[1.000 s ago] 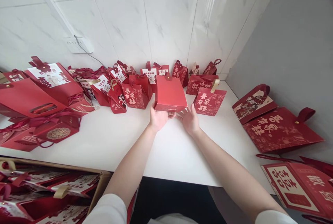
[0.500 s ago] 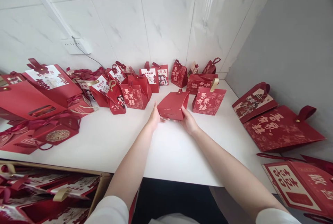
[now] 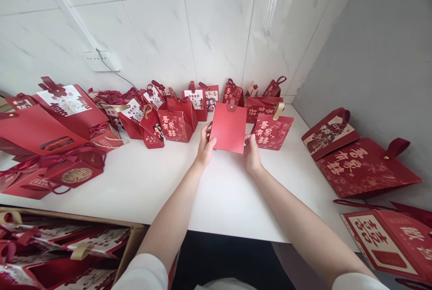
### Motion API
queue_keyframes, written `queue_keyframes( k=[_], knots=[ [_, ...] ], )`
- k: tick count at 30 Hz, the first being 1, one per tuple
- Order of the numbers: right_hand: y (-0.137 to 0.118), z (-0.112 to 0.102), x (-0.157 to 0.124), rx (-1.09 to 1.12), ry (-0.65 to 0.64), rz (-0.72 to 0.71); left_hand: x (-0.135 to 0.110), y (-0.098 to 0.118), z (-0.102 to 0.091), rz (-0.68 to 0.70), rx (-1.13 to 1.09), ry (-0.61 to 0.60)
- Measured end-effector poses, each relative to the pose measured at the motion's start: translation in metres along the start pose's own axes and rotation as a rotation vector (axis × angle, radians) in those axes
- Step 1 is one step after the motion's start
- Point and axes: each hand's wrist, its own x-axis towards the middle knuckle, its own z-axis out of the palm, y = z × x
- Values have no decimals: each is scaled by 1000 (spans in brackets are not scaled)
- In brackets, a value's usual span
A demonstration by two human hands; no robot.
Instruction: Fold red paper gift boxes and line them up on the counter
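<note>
A plain red gift box (image 3: 228, 128) with a small flower-shaped tab at its top is held up just above the white table, its blank face turned toward me. My left hand (image 3: 205, 147) grips its left edge, thumb on the front face and fingers behind. At the lower right corner, my right hand (image 3: 252, 153) has its fingers curled against the box's edge; part of the fingers is hidden. Close to the right hand stands a red gift box with gold lettering and a beige strap (image 3: 273, 132). Left of my left hand stands another lettered red box (image 3: 177, 126).
Several more red boxes line the tiled wall. Larger boxes crowd the left, including one with a round gold emblem (image 3: 76, 174). A cardboard carton (image 3: 135, 240) of boxes sits at lower left. A big lettered box (image 3: 364, 168) leans by the grey partition (image 3: 381, 56) at right.
The held box has been turned from a tilted side view to show its flat plain face, and raised slightly. My left thumb has come onto its front.
</note>
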Motion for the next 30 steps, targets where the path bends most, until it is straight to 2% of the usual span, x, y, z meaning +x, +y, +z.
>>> queue_keyframes(
  k=[3, 7, 9, 13, 19, 23, 27, 30],
  knots=[
    [-7, 2, -5, -34, -41, -30, 1, 1, -2, 54, 64, -76],
    [-12, 2, -8, -113, -14, -72, 3, 1, -5, -121, 56, -175],
    [-12, 2, -9, -179, -4, -99, 3, 0, -5, -166, -37, -124],
    [-10, 1, -9, -301, 23, -136, 1, -2, -3, -150, -105, 1],
    [-9, -2, -7, -377, 73, -170, -1, 0, 1, -143, -34, 5],
    [-10, -3, -7, -388, 70, -168, -1, -1, 3, -158, -63, 0],
    [-9, -5, -5, -309, -41, -106, 2, -1, 0, -306, -285, 118],
    [-7, -5, -3, -236, -191, -116, 8, 1, -8, -532, -482, 186]
  ],
)
